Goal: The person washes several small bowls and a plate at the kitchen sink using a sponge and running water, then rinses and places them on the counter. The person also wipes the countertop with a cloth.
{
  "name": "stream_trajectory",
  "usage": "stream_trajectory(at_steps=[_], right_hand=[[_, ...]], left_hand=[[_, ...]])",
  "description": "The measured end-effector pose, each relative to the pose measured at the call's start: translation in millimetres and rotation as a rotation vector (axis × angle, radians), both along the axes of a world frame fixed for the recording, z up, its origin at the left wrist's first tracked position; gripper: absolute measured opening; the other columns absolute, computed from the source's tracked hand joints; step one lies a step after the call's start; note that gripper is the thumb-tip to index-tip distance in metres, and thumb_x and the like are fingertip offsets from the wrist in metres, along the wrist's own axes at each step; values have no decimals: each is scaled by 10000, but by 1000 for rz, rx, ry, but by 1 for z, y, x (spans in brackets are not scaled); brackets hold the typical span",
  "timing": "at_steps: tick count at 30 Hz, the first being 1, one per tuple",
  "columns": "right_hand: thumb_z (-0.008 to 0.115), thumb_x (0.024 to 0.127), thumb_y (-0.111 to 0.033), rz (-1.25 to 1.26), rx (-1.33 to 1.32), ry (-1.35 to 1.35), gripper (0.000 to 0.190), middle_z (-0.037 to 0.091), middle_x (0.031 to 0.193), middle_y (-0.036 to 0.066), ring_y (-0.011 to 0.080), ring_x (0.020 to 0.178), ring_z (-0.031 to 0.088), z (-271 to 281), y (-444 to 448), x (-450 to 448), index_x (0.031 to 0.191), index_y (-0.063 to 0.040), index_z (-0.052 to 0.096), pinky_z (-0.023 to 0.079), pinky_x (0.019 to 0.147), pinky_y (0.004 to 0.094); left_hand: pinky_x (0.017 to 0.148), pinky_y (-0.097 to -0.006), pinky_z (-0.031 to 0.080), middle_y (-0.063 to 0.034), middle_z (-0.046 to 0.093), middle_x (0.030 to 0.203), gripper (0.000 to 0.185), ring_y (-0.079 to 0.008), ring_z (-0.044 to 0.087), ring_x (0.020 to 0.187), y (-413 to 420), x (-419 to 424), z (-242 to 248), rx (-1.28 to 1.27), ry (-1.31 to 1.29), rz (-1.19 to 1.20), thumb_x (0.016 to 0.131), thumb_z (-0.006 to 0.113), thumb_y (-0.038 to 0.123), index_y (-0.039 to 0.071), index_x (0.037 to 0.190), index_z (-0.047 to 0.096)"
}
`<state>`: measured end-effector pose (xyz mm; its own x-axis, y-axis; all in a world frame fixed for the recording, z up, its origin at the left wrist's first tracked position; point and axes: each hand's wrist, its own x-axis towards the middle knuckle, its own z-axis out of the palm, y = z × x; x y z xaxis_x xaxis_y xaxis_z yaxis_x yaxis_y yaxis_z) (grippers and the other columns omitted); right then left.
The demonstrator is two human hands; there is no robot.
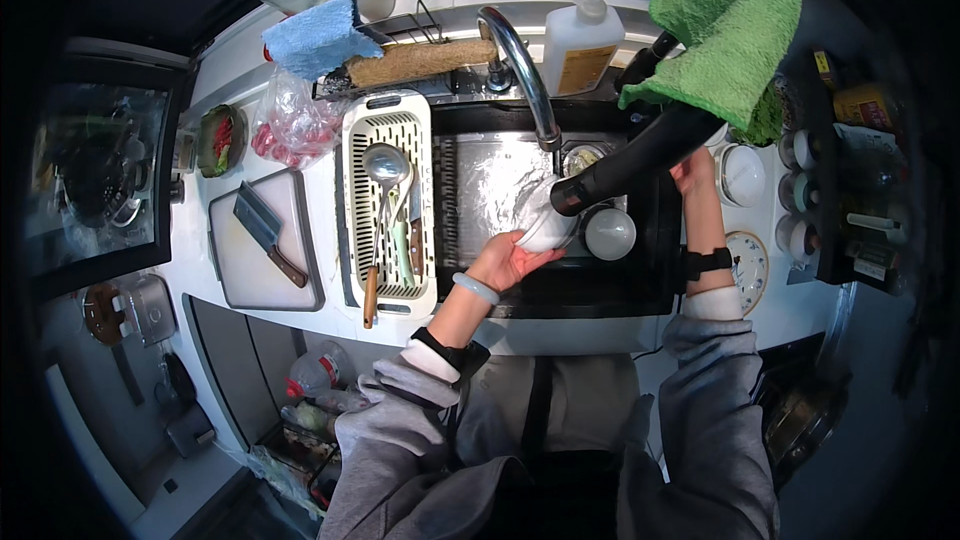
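My left hand point(510, 259) grips a white bowl point(551, 229) from below, tilted over the black sink point(517, 300). Water shines on the metallic sink floor under the curved chrome faucet point(529, 82). Another white bowl point(610, 233) sits in the sink, right of the held one. Beyond it, a small dish with pale scraps point(583, 160) is partly covered by a thick black tube point(637, 154). My right hand point(694, 171) reaches past the sink's right edge, beside a stack of white bowls point(742, 174). The tube hides its fingertips, so its grip is unclear.
A green towel point(735, 22) drapes over the tube. Left of the sink, a slotted drain basket point(427, 240) holds a ladle point(385, 165) and other utensils. A cleaver point(266, 229) lies on a cutting board point(240, 281). Behind stands a pump bottle point(581, 41); a patterned plate point(750, 270) lies at right.
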<state>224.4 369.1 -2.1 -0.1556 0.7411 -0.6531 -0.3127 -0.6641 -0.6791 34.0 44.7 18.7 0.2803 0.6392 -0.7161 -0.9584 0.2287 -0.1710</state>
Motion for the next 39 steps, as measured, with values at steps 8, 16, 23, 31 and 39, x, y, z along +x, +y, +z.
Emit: stream_trajectory(at_steps=[8, 16, 23, 31, 39], right_hand=[[452, 800, 41, -115, 167, -280, 210, 618, 857, 251, 373, 705, 697, 15, -14, 1, 964, 170, 474, 630, 590, 353], [474, 873, -59, 357, 339, -593, 321, 663, 795, 201, 256, 565, 678, 50, -111, 36, 1126, 130, 532, 575, 515, 305], [478, 867, -173, 957, 474, -832, 314, 662, 733, 199, 323, 621, 673, 58, -191, -26, 1095, -3, 613, 542, 646, 421], [509, 893, -196, 989, 703, -978, 260, 647, 717, 205, 343, 708, 666, 33, -226, -80, 1024, 16, 586, 518, 633, 467], [439, 953, -263, 715, -727, 236, 392, 519, 611, 12, 62, 437, 419, 13, -233, -78, 1118, 69, 569, 307, 363, 176]], left_hand=[[690, -353, 607, -254, 408, 1397, 473, -296, 642, 865, -30, 8, -36, 135, -612, 295, 1018, 268, 254, 11, 1424, 277], [846, -358, 583, -249, 511, 1300, 436, -340, 621, 1034, -54, -17, -19, -73, -138, 338, 1031, 261, 208, -70, 1348, 374], [905, -381, 568, -275, 552, 1228, 402, -391, 581, 1120, -90, -38, 9, -146, 94, 373, 1023, 278, 145, -113, 1298, 414], [908, -368, 562, -254, 561, 1233, 374, -370, 586, 1120, -130, -48, 15, -109, 107, 402, 1013, 315, 127, -89, 1287, 448], [908, -372, 561, -253, 567, 1221, 370, -369, 583, 1124, -142, -48, 6, -91, 23, 393, 1006, 327, 122, -98, 1274, 455]])
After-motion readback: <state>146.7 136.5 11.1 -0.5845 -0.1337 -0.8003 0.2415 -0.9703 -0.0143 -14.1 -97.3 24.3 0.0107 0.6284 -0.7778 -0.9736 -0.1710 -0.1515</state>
